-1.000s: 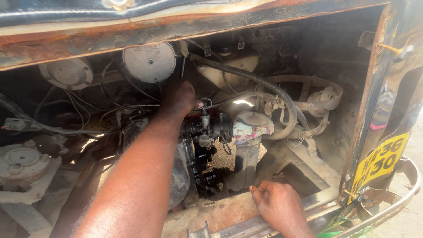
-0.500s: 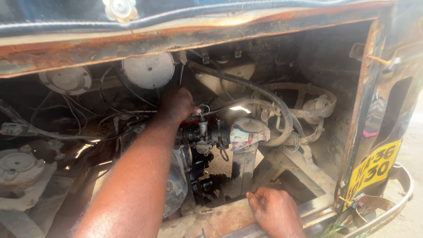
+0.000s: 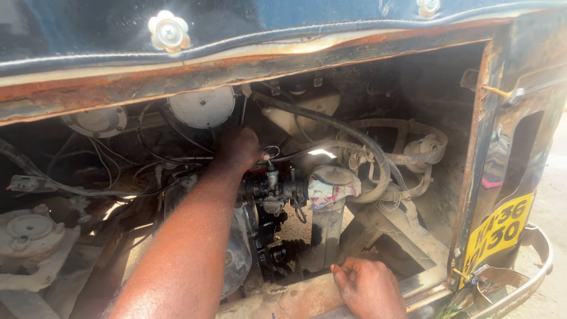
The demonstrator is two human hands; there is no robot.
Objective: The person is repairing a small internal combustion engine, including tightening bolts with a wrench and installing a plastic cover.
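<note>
Deep inside the open, rusted engine bay [image 3: 366, 53] of a small vehicle: left hand [image 3: 239, 147] at the end of an outstretched arm, fingers curled down onto the wiring [image 3: 177, 158] just above the black carburettor assembly [image 3: 274, 190] — whether actually clamped on a wire or fitting cannot be told, fingertips hidden behind the knuckles. Right hand [image 3: 369, 288] low at the sill, fingers loosely bent and resting on the rusty lower edge [image 3: 295, 298] of the opening, gripping nothing visible. Just right of the carburettor, a rag-plugged intake stub [image 3: 329, 188]; behind it, a thick black hose [image 3: 348, 133] sweeping across toward the right. Two round pale discs [image 3: 202, 106] up under the bent top lip, near the left hand. Far left, a dusty grey casting [image 3: 29, 233], well apart from both hands. Far right, a yellow plate [image 3: 497, 230] on the body beside a curved bumper bar [image 3: 540, 260].

Against half a second ago — left hand at the same spot above the carburettor, right hand still on the sill; view tilted slightly higher, showing more of the dark blue panel [image 3: 295, 15] and its white flower-shaped knob [image 3: 169, 32].
</note>
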